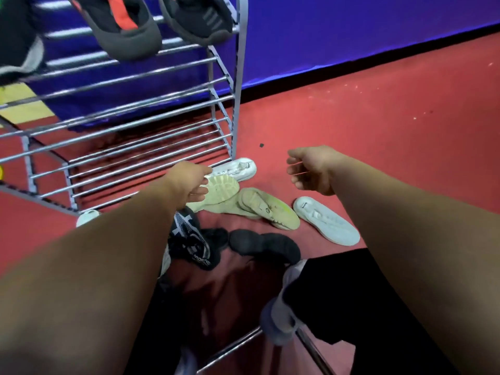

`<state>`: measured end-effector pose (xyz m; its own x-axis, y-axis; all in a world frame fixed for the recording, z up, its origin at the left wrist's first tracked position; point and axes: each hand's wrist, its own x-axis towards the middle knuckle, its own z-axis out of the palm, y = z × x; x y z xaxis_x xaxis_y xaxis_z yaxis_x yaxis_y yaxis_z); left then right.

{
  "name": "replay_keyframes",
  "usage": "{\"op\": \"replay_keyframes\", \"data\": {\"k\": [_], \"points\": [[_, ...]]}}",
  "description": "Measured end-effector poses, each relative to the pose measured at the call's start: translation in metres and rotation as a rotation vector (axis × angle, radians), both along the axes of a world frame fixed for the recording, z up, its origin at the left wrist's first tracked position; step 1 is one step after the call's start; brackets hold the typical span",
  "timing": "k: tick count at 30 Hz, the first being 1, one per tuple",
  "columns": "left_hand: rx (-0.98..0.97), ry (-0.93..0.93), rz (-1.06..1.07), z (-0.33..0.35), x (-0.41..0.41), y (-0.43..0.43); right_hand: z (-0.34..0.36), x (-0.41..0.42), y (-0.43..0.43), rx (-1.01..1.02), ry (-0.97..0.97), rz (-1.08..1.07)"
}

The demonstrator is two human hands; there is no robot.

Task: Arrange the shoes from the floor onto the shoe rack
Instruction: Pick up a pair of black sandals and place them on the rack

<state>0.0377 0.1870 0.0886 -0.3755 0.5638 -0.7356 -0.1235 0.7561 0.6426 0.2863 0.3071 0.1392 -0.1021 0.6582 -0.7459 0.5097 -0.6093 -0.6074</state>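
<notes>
Red floor (378, 125) open rightward, left hand (189, 182) touching beige shoe (221, 189)

Two hands reach in, left (189, 182) and right (311, 169). On the red floor (378, 131), mid-frame, lie two white shoes (238, 169) (327, 220), two beige shoes (221, 193) (267, 207) and at least two black shoes (265, 244) (192, 239). One metal shoe rack (135, 104), upper left, carries two dark shoes (127, 25) (200, 17) in full view; a third is cut off.
</notes>
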Motion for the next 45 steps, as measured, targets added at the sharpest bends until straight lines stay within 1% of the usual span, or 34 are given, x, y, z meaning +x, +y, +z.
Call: {"op": "replay_keyframes", "data": {"k": [3,8,12,15,20,22,24,25,26,27,28,29,30,31,33,35,38,40,42,44,45], "points": [[-0.071,0.023,-0.014,-0.025,-0.002,-0.011,-0.037,0.001,-0.002,-0.086,-0.034,0.004],[-0.161,-0.04,0.031,-0.083,-0.002,-0.036,-0.099,-0.005,-0.016,-0.178,-0.06,0.03],[-0.307,-0.047,0.215,-0.123,-0.004,-0.07,-0.144,-0.019,-0.03,-0.261,-0.033,-0.028],[-0.327,-0.078,0.32,-0.141,-0.009,-0.091,-0.174,-0.043,-0.045,-0.343,0.008,0.0],[-0.348,-0.16,0.42,-0.158,-0.022,-0.111,-0.2,-0.098,-0.081,-0.412,0.024,0.231],[-0.337,-0.196,0.411,-0.161,-0.025,-0.114,-0.206,-0.118,-0.096,-0.337,-0.026,0.356],[-0.353,-0.136,0.401,-0.16,-0.031,-0.117,-0.216,-0.132,-0.108,-0.195,-0.098,0.53],[-0.365,-0.134,0.403,-0.159,-0.035,-0.119,-0.223,-0.136,-0.112,-0.132,-0.143,0.622],[-0.365,-0.147,0.364,-0.165,-0.04,-0.124,-0.228,-0.139,-0.115,-0.091,-0.2,0.694],[-0.371,-0.185,0.32,-0.167,-0.042,-0.126,-0.232,-0.139,-0.118,-0.097,-0.237,0.729],[-0.431,0.021,0.257,-0.17,-0.043,-0.131,-0.236,-0.138,-0.121,-0.132,-0.246,0.738],[-0.439,0.29,0.342,-0.173,-0.043,-0.136,-0.236,-0.138,-0.125,-0.183,-0.234,0.737],[-0.419,0.45,0.358,-0.168,-0.041,-0.137,-0.237,-0.137,-0.13,-0.239,-0.205,0.712],[-0.395,0.515,0.377,-0.165,-0.037,-0.138,-0.236,-0.137,-0.136,-0.295,-0.172,0.665],[-0.419,0.607,0.316,-0.165,-0.033,-0.141,-0.233,-0.139,-0.146,-0.369,-0.107,0.606],[-0.419,0.694,0.229,-0.168,-0.034,-0.143,-0.229,-0.14,-0.152,-0.389,-0.072,0.636],[-0.277,0.745,0.1,-0.172,-0.04,-0.14,-0.224,-0.141,-0.158,-0.423,0.016,0.65],[-0.163,0.672,0.0,-0.172,-0.038,-0.136,-0.219,-0.145,-0.167,-0.495,0.14,0.671],[-0.107,0.559,-0.062,-0.17,-0.028,-0.129,-0.22,-0.152,-0.175,-0.556,0.224,0.65],[-0.08,0.483,-0.084,-0.172,-0.016,-0.119,-0.223,-0.154,-0.168,-0.524,0.197,0.579],[-0.072,0.446,-0.097,-0.173,-0.011,-0.114,-0.229,-0.149,-0.16,-0.455,0.141,0.555]]}}
